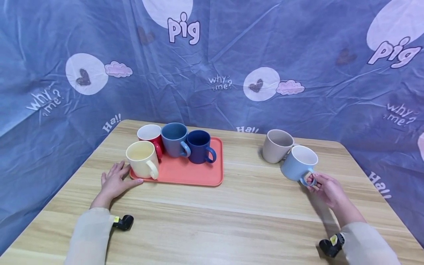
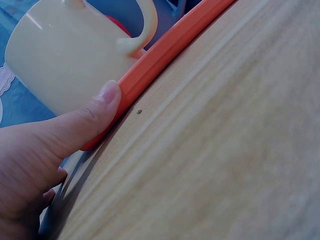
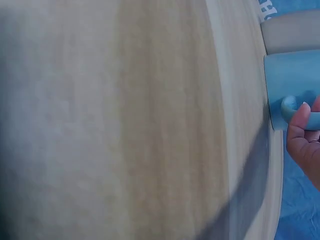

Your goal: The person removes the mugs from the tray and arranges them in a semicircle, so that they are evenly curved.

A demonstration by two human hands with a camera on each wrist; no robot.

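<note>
With my right hand (image 1: 329, 189) I pinch the handle (image 3: 288, 108) of the light blue mug (image 1: 294, 167), which is upright at the right of the counter (image 1: 232, 221), just beside a grey mug (image 1: 273, 149); I cannot tell whether the two touch. My left hand (image 1: 114, 183) is spread at the near left corner of the red tray (image 1: 188, 173), thumb against its rim. On the tray are a cream mug (image 1: 140, 162) nearest that hand, a red mug (image 1: 155, 140), a grey-blue mug (image 1: 173, 144) and a navy mug (image 1: 197, 153).
</note>
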